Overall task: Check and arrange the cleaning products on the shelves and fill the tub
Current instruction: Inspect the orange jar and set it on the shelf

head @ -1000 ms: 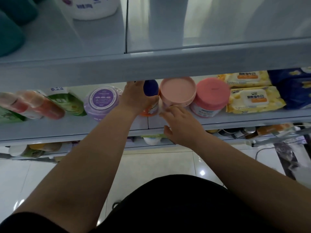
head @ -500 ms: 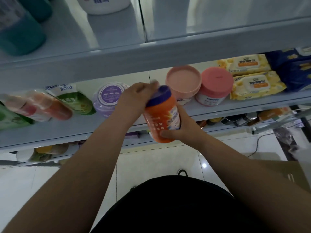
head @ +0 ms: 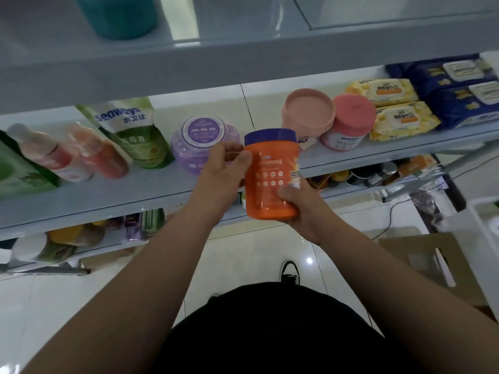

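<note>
Nearest: glossy white tiled floor point(head: 256, 252), with a flat brown cardboard box point(head: 421, 255) and the corner of a white plastic tub point(head: 483, 228) at the right, low and well apart from the shelves. Held item: orange plastic jar with dark blue screw lid point(head: 271, 176), upright, in the air just in front of the pale grey middle shelf point(head: 108, 206). Right hand point(head: 302, 211) wraps the jar's lower body; left hand point(head: 224, 168) pinches its upper side just under the lid. Step, as judged: label check of one product, off the shelf. Next move calls for either a return to the gap behind it or a carry right and down to the tub. Gap: bare shelf between round purple lidded container point(head: 205, 141) and pale pink lidded tub point(head: 307, 117), seemingly wide enough for the jar. Constraint above: overhanging upper shelf edge point(head: 189, 68), so a return wants a low, level entry. Open room lies toward the person and to the right.
</note>
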The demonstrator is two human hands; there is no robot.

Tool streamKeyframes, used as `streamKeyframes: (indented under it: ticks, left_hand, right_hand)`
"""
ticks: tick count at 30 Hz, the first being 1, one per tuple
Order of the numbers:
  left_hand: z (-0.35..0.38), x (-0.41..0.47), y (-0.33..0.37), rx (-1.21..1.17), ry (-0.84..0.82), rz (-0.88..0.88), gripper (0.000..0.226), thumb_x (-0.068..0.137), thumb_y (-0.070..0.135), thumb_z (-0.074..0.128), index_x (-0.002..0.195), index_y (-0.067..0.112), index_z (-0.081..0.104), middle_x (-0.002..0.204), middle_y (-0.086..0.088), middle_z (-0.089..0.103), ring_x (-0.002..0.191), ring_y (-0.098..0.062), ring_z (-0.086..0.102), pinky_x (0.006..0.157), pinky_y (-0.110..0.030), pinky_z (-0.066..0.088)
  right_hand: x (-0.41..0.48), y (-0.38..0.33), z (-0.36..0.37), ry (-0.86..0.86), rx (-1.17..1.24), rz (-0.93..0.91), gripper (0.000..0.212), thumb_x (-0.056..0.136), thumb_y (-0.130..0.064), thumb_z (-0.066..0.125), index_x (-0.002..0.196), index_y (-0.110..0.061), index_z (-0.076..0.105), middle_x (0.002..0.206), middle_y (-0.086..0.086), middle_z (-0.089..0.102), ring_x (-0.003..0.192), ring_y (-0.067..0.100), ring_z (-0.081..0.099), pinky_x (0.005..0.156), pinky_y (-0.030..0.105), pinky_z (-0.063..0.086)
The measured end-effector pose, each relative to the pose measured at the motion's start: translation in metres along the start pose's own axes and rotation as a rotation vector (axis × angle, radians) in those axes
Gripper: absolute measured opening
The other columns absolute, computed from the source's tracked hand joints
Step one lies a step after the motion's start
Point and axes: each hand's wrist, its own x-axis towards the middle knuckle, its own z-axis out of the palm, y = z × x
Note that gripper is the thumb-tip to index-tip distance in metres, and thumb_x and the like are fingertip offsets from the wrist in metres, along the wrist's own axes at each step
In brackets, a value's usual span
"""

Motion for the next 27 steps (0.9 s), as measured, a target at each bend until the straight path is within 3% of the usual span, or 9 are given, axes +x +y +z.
streamKeyframes:
  ticks: [3,5,9,12,15,17,21,24,27]
  left_hand:
    - [-0.009,-0.008,-0.016,-0.074,-0.09,-0.074,0.079,0.075,0.057,0.081,0.139,0.033,0.042,0.134,0.007,0.059,0.114,-0.018,0.065,0.092,-0.045,0.057]
    - [-0.017,-0.012,-0.023,-0.166,-0.112,-0.142,0.1,0.059,0.059,0.089,0.142,0.03,0.041,0.132,0.001,0.064,0.109,-0.024,0.07,0.09,-0.049,0.06]
    - [-0.034,-0.018,-0.032,-0.43,-0.185,-0.252,0.078,0.069,0.044,0.075,0.138,0.021,0.047,0.121,-0.009,0.072,0.098,-0.029,0.075,0.075,-0.047,0.063]
    - [-0.034,-0.026,-0.036,-0.671,-0.327,-0.368,0.056,0.082,0.051,0.057,0.126,0.015,0.061,0.111,-0.013,0.075,0.096,-0.03,0.075,0.077,-0.048,0.063]
    - [-0.023,-0.028,-0.036,-0.67,-0.35,-0.409,0.052,0.098,0.058,0.041,0.123,0.018,0.065,0.115,-0.013,0.075,0.101,-0.031,0.073,0.084,-0.05,0.06]
    - [-0.015,-0.027,-0.031,-0.595,-0.351,-0.36,0.051,0.099,0.059,0.041,0.125,0.021,0.062,0.115,-0.011,0.075,0.103,-0.029,0.074,0.082,-0.048,0.062]
    - [-0.012,-0.02,-0.022,-0.474,-0.274,-0.248,0.058,0.083,0.053,0.058,0.131,0.021,0.056,0.117,-0.008,0.075,0.107,-0.03,0.073,0.08,-0.046,0.062]
    - [-0.009,-0.013,-0.021,-0.642,-0.223,-0.308,0.066,0.086,0.058,0.058,0.138,0.017,0.056,0.125,-0.014,0.071,0.11,-0.033,0.071,0.084,-0.05,0.06]
    - [0.002,-0.013,-0.024,-0.873,-0.243,-0.435,0.071,0.093,0.065,0.048,0.143,0.016,0.052,0.135,-0.018,0.064,0.115,-0.037,0.066,0.09,-0.052,0.056]
  right_hand:
    - [-0.006,0.006,0.028,0.147,-0.075,-0.072,0.071,0.083,-0.027,0.083,0.144,-0.032,0.047,0.134,0.005,0.064,0.118,0.027,0.068,0.093,0.048,0.059]
    - [-0.013,0.008,0.039,0.196,-0.177,-0.117,0.043,0.099,-0.019,0.064,0.136,-0.037,0.05,0.126,0.003,0.064,0.114,0.027,0.067,0.088,0.045,0.061]
    - [-0.025,0.007,0.042,0.243,-0.234,-0.176,0.031,0.103,-0.004,0.05,0.12,-0.029,0.057,0.081,-0.012,0.066,0.089,0.009,0.068,0.071,0.03,0.058]
    - [-0.026,0.006,0.045,0.187,-0.087,-0.112,0.039,0.097,-0.026,0.067,0.134,-0.024,0.055,0.109,-0.006,0.071,0.102,0.013,0.07,0.074,0.033,0.06]
    - [-0.024,0.006,0.051,0.107,0.004,0.017,0.096,0.063,-0.049,0.091,0.144,-0.022,0.048,0.13,0.01,0.07,0.115,0.031,0.07,0.085,0.048,0.061]
    - [-0.023,0.0,0.05,0.135,0.015,-0.009,0.087,0.072,-0.043,0.087,0.147,-0.027,0.045,0.13,0.01,0.069,0.112,0.031,0.072,0.087,0.052,0.061]
    - [-0.02,-0.018,0.036,0.108,-0.071,-0.14,0.062,0.083,-0.036,0.07,0.141,-0.041,0.049,0.134,-0.002,0.064,0.114,0.02,0.071,0.088,0.044,0.061]
    - [-0.016,-0.03,0.022,0.023,-0.119,-0.221,0.048,0.1,-0.022,0.059,0.144,-0.041,0.053,0.141,-0.004,0.061,0.125,0.02,0.063,0.097,0.043,0.057]
    - [-0.008,-0.039,0.01,0.035,-0.261,-0.253,0.043,0.106,-0.021,0.054,0.139,-0.048,0.058,0.134,-0.011,0.061,0.128,0.023,0.059,0.103,0.054,0.054]
